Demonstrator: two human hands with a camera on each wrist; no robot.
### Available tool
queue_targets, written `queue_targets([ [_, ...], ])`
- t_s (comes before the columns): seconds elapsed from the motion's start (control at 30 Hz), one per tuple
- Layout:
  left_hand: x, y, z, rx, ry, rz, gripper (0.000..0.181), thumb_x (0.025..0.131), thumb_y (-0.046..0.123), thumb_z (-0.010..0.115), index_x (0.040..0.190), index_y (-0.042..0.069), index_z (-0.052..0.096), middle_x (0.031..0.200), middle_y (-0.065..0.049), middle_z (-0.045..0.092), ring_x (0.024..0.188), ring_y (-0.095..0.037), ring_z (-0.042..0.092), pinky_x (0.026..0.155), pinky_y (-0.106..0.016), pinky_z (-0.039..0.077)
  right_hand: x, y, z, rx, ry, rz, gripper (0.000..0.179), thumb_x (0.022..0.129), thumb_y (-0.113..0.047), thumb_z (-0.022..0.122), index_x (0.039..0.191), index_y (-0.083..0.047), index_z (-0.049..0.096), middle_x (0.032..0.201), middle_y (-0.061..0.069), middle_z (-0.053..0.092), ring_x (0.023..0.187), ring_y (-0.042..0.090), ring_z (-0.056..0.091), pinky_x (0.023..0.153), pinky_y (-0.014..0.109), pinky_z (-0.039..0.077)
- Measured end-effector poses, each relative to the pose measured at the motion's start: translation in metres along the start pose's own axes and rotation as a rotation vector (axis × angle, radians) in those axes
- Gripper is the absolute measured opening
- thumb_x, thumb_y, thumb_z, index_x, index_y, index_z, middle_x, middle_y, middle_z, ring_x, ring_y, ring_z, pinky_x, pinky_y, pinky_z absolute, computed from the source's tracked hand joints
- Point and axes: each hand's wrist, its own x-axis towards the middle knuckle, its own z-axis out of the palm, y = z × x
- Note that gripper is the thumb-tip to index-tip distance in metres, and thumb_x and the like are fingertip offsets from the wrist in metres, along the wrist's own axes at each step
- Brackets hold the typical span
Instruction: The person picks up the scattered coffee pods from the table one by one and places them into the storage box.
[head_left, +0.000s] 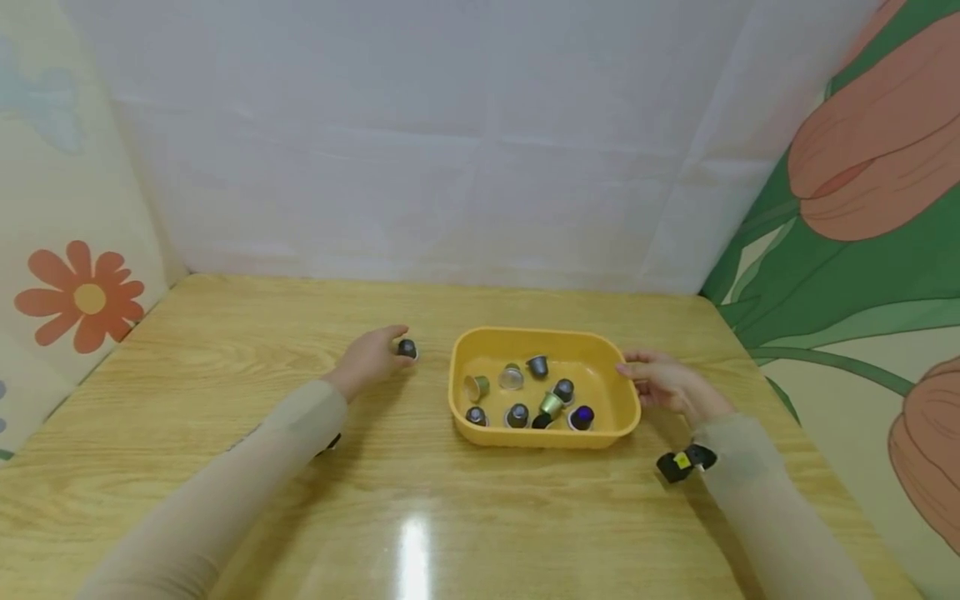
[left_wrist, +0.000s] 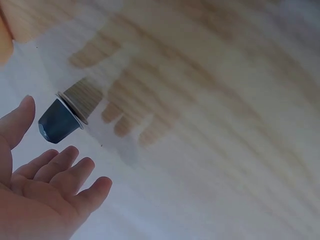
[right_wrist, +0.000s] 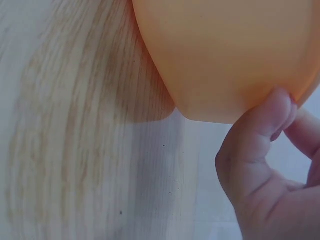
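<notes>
A dark coffee capsule (head_left: 407, 347) stands on the wooden table, left of a yellow plastic bin (head_left: 420, 332). My left hand (head_left: 366, 362) is around it; in the left wrist view, thumb and relaxed fingers lie on either side of the capsule (left_wrist: 59, 121), apart from it. On the bin's right side, my right hand (head_left: 669, 387) pinches the rim between thumb and fingers, as the right wrist view shows on the bin wall (right_wrist: 220, 55). Inside the bin lie several capsules, among them a green one (head_left: 551, 405), a purple-topped one (head_left: 582, 417) and a dark grey one (head_left: 537, 365).
The light wood table (head_left: 480, 525) runs back to a white cloth backdrop (head_left: 450, 167). Flower-patterned panels stand at the left and right sides. Black wrist-camera gear (head_left: 678, 465) sits at the right wrist, just above the table.
</notes>
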Motion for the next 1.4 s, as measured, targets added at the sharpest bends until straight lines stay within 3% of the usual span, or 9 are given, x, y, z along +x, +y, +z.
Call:
queue_targets([
  [0.27,0.007,-0.008,0.002,-0.012,-0.008,0.012,0.066,0.092,0.021,0.069,0.143,-0.007,0.039,0.145,-0.027,0.041,0.134,-0.045,0.036,0.111,-0.055,0.028,0.000,0.001,0.001,0.019,0.002,0.001,0.037,0.100,-0.012,0.053,0.133,0.002,0.040,0.087,0.002,0.062,0.072,0.011,0.060,0.063,0.025,0.055],
  [0.5,0.009,-0.005,0.002,-0.028,-0.038,0.022,0.063,0.093,0.017,0.067,0.142,-0.009,0.039,0.143,-0.028,0.043,0.132,-0.044,0.038,0.110,-0.053,0.030,0.000,0.001,0.001,0.039,-0.004,0.001,0.034,0.101,-0.011,0.051,0.130,0.002,0.039,0.088,0.001,0.062,0.073,0.011,0.060,0.064,0.025,0.055],
  [1.0,0.014,-0.005,0.002,0.117,0.010,0.073,0.045,0.091,0.014,0.068,0.130,-0.007,0.056,0.129,-0.026,0.057,0.119,-0.043,0.052,0.101,-0.053,0.041,0.000,0.000,0.001,0.037,-0.018,-0.021,0.028,0.101,-0.011,0.051,0.125,0.000,0.044,0.087,0.001,0.064,0.074,0.012,0.063,0.065,0.027,0.056],
  [1.13,0.014,-0.006,0.002,0.115,0.014,0.079,0.043,0.090,0.013,0.069,0.127,-0.006,0.059,0.126,-0.025,0.059,0.117,-0.042,0.054,0.100,-0.052,0.042,0.000,0.000,0.001,0.051,-0.021,-0.019,0.019,0.101,-0.010,0.051,0.118,-0.004,0.048,0.086,0.001,0.064,0.073,0.012,0.063,0.064,0.027,0.056],
  [1.4,0.010,-0.002,-0.002,0.085,-0.001,0.091,0.043,0.090,0.012,0.070,0.126,-0.009,0.058,0.126,-0.027,0.059,0.117,-0.043,0.053,0.100,-0.052,0.042,0.001,0.002,0.000,0.044,-0.015,-0.008,0.020,0.101,-0.011,0.051,0.119,-0.004,0.046,0.086,0.001,0.062,0.071,0.011,0.060,0.063,0.026,0.054],
])
